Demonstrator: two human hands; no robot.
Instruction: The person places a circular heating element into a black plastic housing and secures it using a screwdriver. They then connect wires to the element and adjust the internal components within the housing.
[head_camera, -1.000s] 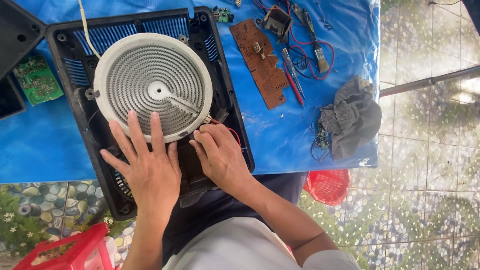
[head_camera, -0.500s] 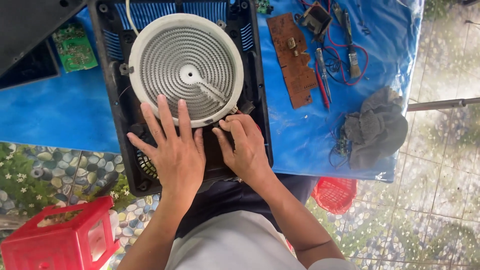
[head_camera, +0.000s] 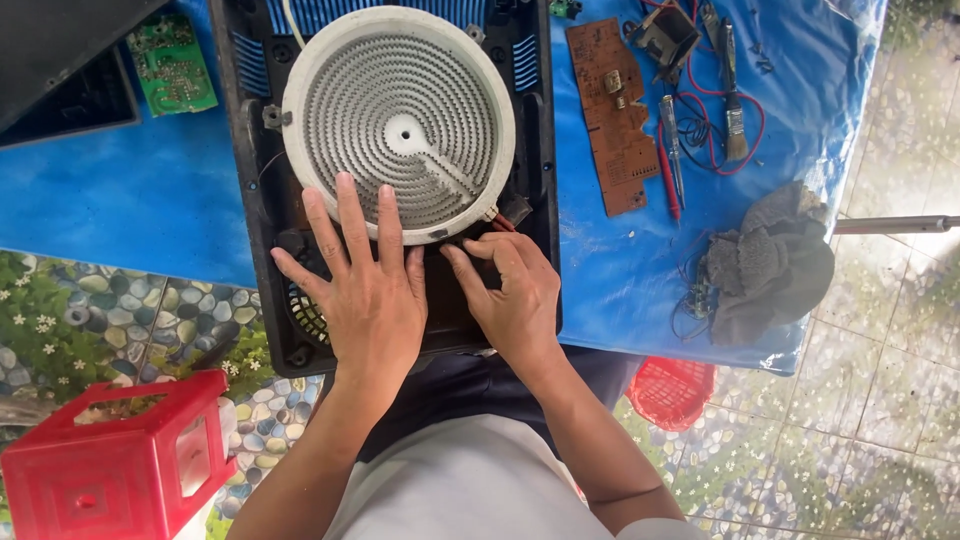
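Lying open on the blue table (head_camera: 120, 210), the black stove base (head_camera: 250, 200) shows its round heater (head_camera: 400, 120) seated. Left hand (head_camera: 365, 290) presses it, fingers spread; right hand (head_camera: 515, 300), fingertips together, works wiring at its near edge. Cover remains off.

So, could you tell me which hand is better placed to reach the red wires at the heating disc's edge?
Right. The right hand has fingertips beside the red wires, while the left hand lies flat across the heating disc.

2 circuit boards (head_camera: 172, 62), ~2 screwdrivers (head_camera: 672, 150)
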